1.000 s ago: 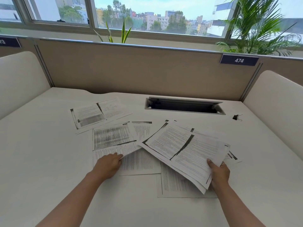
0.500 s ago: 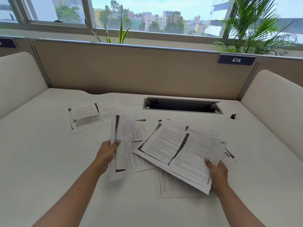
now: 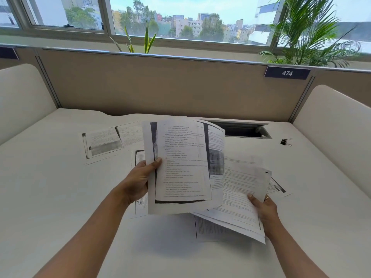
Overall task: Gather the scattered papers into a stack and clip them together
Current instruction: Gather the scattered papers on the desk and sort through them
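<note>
Binder clip (image 3: 286,141) right; held sheet (image 3: 180,167) overlaps cable slot (image 3: 245,130).

Papers (image 3: 180,167) in left hand (image 3: 138,181) (clip (image 3: 286,141) apart)

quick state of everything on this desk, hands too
left hand: grips lifted sheets at their left edge
right hand: holds a fanned bundle above the desk
far-left sheet: flat on desk, not gathered
binder clip: lying alone on desk, unused
cable hatch: open
</note>
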Available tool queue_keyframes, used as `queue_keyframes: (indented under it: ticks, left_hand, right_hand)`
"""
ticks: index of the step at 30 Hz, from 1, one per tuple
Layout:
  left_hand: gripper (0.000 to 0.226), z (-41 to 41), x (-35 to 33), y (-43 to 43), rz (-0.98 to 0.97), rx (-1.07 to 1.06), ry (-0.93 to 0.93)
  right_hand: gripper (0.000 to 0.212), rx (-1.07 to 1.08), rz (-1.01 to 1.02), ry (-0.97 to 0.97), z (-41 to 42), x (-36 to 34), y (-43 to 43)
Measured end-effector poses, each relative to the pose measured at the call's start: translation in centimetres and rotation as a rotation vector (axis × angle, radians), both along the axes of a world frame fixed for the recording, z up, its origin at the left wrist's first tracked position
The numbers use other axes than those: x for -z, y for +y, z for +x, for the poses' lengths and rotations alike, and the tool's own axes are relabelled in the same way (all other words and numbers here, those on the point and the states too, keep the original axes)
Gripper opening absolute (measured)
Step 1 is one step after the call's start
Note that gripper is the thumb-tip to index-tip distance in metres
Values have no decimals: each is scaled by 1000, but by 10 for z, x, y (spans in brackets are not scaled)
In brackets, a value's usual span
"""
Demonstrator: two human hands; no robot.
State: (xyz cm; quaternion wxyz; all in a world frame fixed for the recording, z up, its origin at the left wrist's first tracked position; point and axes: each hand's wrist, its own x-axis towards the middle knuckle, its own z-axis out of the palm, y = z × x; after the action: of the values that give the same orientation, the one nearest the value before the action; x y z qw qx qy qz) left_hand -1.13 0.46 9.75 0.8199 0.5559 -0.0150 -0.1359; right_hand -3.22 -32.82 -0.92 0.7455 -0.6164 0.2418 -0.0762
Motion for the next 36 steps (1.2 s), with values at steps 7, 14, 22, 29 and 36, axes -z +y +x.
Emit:
queue_keyframes:
  ticks: [7, 14, 22, 29, 36]
  left_hand:
    - [22, 5, 19, 10, 110, -27, 50]
    - [17, 10, 35, 20, 300, -148, 101]
    - [9, 5, 53, 21, 481, -242, 94]
    - [8, 0, 60, 19, 385, -214, 147]
    - [17, -2, 64, 12, 213, -110, 248]
  right_hand:
    - [12, -83, 80, -11, -4, -6, -3]
    - [13, -153, 87, -28, -6, -6, -8]
    - [15, -240, 126, -28, -7, -8, -9]
    - [36, -323, 220, -3, -7, -14, -9]
    - [75, -378, 145, 24, -4, -28, 9]
